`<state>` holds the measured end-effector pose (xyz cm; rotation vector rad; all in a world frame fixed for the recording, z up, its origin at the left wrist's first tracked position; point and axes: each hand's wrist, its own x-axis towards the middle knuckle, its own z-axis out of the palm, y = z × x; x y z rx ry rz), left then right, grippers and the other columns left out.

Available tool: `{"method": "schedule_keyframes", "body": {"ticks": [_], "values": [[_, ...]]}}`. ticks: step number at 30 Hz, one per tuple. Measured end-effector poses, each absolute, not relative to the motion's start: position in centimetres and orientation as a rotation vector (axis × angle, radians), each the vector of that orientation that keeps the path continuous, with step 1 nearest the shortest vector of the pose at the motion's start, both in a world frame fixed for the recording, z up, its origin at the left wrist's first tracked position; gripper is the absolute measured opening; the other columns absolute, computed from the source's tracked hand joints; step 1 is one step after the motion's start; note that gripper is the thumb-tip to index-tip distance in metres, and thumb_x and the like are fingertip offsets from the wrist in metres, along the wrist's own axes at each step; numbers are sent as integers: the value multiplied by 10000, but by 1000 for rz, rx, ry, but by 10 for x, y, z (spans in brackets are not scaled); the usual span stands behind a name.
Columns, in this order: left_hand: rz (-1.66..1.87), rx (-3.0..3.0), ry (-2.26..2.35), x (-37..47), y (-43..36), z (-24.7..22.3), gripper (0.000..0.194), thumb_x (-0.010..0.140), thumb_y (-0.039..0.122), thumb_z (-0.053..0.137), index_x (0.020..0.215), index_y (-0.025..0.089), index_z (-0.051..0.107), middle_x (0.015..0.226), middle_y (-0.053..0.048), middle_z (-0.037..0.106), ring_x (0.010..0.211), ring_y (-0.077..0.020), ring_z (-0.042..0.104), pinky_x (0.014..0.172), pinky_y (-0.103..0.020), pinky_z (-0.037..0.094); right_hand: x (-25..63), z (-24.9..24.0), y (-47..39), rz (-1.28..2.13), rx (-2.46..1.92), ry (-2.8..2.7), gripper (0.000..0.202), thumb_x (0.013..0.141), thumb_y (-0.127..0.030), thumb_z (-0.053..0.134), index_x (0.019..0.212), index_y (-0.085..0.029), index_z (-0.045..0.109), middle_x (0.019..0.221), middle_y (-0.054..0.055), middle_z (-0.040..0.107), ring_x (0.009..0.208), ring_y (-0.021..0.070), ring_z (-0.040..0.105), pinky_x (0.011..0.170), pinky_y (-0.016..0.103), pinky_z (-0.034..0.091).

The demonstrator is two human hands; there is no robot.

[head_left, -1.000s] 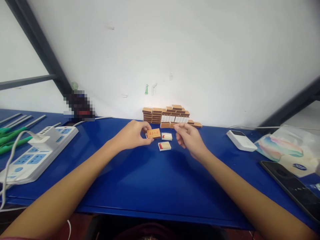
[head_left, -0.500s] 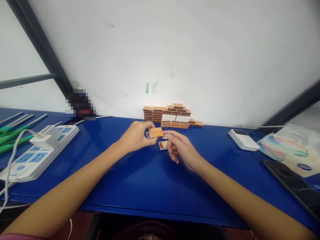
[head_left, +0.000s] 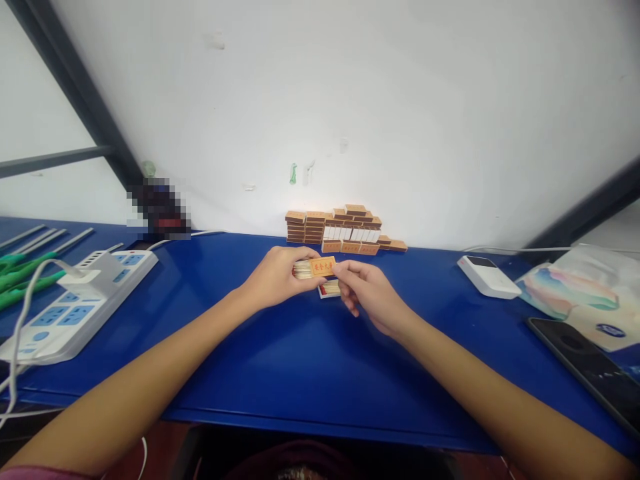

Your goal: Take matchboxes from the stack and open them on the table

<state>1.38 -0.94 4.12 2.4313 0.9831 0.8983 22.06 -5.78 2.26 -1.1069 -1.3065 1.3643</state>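
On my view, the orange matchbox sleeve (head_left: 323, 267) carries red Chinese characters — the first reads 安全, the rest blurs. Left of that sleeve, its tray (head_left: 302, 269) shows pale matchsticks; my left hand (head_left: 280, 275) pinches the box, fingers curled nearly closed. My right hand (head_left: 369, 291) has thumb and forefinger together at the sleeve's right end. Just below the sleeve lies an open tray of red-tipped matches (head_left: 330, 289); behind it, stacked matchboxes (head_left: 350, 230).

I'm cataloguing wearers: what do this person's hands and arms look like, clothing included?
The left hand and right hand wear no gloves, and no watch or bracelet shows. A pinkish-maroon sleeve edge shows at bottom left; no right sleeve shows.
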Motion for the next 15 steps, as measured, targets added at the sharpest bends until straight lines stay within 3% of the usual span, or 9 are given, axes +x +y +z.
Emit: {"method": "schedule_keyframes", "body": {"ticks": [3, 8, 15], "values": [[858, 2452, 980, 13, -6, 38, 366, 830, 416, 779, 1133, 214, 742, 990, -30, 778, 788, -176, 680, 724, -274, 499, 231, 18, -47, 1283, -1160, -1273, 364, 802, -512, 770, 750, -199, 592, 569, -56, 505, 422, 82, 452, 347, 190, 356], [813, 2447, 1037, 8, 0, 35, 282, 859, 398, 757, 1085, 229, 766, 879, -2, 769, 724, -154, 662, 683, -258, 491, 262, 19, -24, 1145, -1235, -1163, 339, 765, -427, 807, 692, -192, 574, 570, -47, 501, 442, 84, 466, 353, 194, 359], [833, 2450, 1022, 11, -4, 36, 300, 870, 422, 750, 1096, 225, 767, 894, -6, 776, 732, -158, 673, 688, -263, 495, 256, 23, -31, 1288, -1220, -1329, 444, 786, -597, 786, 744, -195, 603, 595, -29, 540, 457, 94, 482, 348, 198, 363]]}}
